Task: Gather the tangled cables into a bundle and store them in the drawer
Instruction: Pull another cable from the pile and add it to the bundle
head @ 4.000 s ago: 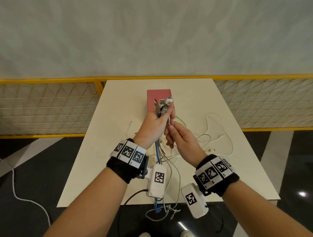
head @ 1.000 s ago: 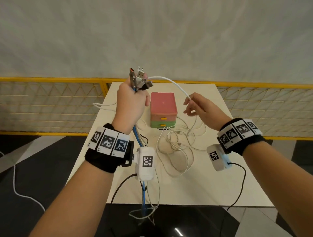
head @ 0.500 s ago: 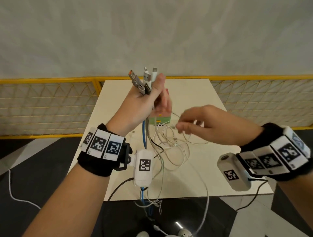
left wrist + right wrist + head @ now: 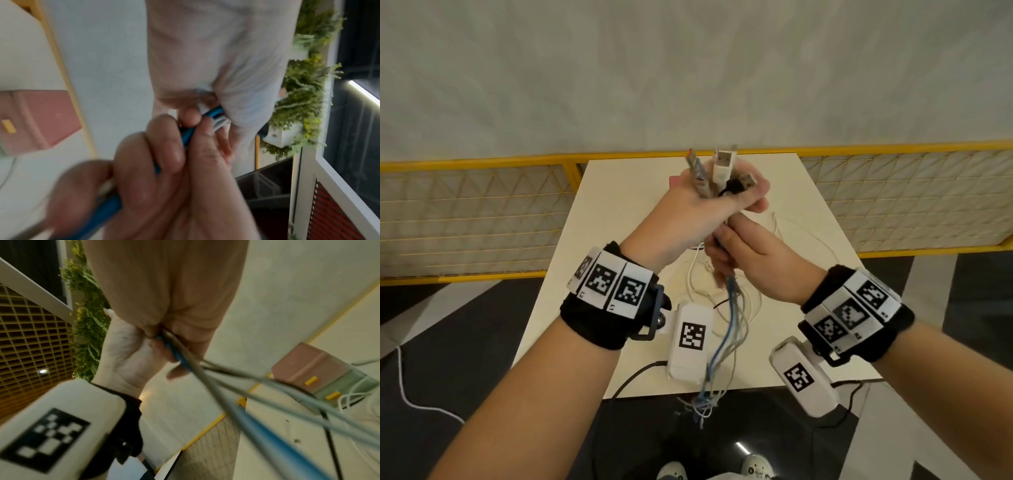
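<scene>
My left hand [image 4: 722,202] is raised over the table and grips a bundle of cables [image 4: 727,325] near their ends, with the USB plugs [image 4: 722,168] sticking up out of the fist. Directly beneath it, my right hand [image 4: 726,253] is curled round the same strands. In the right wrist view a blue cable [image 4: 257,426] and grey ones run from the fists. The bundle hangs past the table's front edge. Thin white cables [image 4: 804,226] still lie on the table. The pink-and-green drawer box [image 4: 308,368] stands behind my hands, mostly hidden in the head view, drawers closed.
The cream table [image 4: 619,212] is small, with a yellow mesh fence [image 4: 482,212] behind and to both sides. Dark floor surrounds it, and a white cord [image 4: 404,383] lies on the floor at left. Both wrists carry white camera units.
My right hand came in from the right, where it held a white strand, and closed on the bundle just under the left hand. The left hand stays raised with the plugs.
</scene>
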`<control>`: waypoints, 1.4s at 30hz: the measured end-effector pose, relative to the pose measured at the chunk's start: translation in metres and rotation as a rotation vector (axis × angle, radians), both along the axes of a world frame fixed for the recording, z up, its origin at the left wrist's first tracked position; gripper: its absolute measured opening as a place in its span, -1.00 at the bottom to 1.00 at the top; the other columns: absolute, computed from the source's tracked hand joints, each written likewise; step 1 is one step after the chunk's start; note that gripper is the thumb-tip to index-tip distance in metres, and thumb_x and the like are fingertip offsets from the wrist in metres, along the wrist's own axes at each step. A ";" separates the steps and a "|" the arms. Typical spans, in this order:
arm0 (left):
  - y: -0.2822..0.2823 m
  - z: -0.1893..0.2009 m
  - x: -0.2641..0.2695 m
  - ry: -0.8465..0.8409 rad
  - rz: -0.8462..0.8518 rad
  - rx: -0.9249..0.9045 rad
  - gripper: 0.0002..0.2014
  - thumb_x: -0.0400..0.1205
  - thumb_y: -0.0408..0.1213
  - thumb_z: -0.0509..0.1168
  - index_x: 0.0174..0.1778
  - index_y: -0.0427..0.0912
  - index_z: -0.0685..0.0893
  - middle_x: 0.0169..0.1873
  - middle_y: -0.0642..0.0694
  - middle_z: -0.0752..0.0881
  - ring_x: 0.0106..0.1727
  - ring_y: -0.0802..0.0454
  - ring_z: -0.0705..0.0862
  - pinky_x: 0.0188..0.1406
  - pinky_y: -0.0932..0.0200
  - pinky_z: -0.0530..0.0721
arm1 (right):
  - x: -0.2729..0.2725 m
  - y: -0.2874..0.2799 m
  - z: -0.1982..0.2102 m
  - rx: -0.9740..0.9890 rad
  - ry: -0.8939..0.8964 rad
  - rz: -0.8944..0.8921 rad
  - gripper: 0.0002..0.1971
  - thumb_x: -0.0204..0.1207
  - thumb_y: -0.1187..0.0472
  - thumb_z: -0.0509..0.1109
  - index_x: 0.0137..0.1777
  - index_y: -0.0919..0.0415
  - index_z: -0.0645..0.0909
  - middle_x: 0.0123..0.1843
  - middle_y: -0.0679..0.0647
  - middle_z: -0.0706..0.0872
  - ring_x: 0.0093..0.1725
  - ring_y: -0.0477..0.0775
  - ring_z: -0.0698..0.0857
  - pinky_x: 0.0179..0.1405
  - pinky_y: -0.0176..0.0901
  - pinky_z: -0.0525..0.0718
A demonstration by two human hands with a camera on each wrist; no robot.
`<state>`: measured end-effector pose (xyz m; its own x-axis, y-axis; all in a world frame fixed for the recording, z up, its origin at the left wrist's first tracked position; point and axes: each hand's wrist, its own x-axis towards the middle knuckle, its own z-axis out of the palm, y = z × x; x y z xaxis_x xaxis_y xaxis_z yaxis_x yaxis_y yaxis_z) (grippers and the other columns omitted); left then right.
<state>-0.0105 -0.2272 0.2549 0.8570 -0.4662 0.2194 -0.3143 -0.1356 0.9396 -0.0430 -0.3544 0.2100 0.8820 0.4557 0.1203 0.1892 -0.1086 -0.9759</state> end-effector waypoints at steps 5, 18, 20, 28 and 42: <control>-0.001 -0.004 0.003 0.236 0.082 -0.317 -0.61 0.69 -0.14 0.31 -0.47 -0.13 0.51 -0.62 0.06 0.55 -0.45 0.12 0.67 -0.46 0.17 0.46 | 0.004 0.001 0.000 0.064 0.068 -0.040 -0.74 0.76 0.18 -0.06 -0.14 0.14 0.37 -0.44 -0.14 0.33 -0.52 -0.15 0.22 -0.62 -0.36 0.22; 0.000 0.007 0.009 0.230 0.229 -0.458 -0.51 0.79 -0.04 0.06 -0.47 -0.08 0.21 -0.62 0.04 0.20 -0.64 0.14 0.13 -0.67 0.27 0.13 | -0.001 -0.008 -0.049 -0.306 -0.099 0.033 -0.86 0.73 0.28 -0.01 -0.03 0.30 0.31 -0.31 0.03 0.34 -0.41 -0.06 0.33 -0.41 -0.06 0.44; 0.006 0.008 0.012 0.229 0.245 -0.462 -0.51 0.79 -0.01 0.05 -0.47 -0.07 0.21 -0.62 0.04 0.20 -0.64 0.14 0.10 -0.64 0.26 0.04 | 0.000 -0.014 -0.072 -0.398 -0.063 0.032 -0.86 0.73 0.26 0.00 -0.01 0.32 0.30 -0.32 0.01 0.37 -0.40 0.04 0.39 -0.35 0.10 0.53; 0.000 -0.001 0.004 0.222 0.186 -0.385 -0.52 0.80 -0.06 0.05 -0.46 -0.09 0.22 -0.55 -0.05 0.16 -0.61 0.11 0.10 -0.64 0.26 0.07 | 0.023 -0.022 -0.114 -0.550 0.071 0.047 -0.79 0.71 0.23 0.08 -0.16 -0.03 0.22 -0.27 0.04 0.49 -0.29 0.07 0.69 -0.26 -0.13 0.68; 0.019 0.005 0.011 0.259 0.261 -0.460 -0.49 0.79 -0.02 0.05 -0.50 -0.08 0.24 -0.64 0.07 0.23 -0.65 0.15 0.10 -0.66 0.32 0.06 | 0.014 -0.001 -0.141 -0.765 0.321 0.224 -0.79 0.68 0.02 0.16 0.00 0.18 0.42 -0.10 0.08 0.69 -0.13 0.00 0.65 -0.13 -0.20 0.66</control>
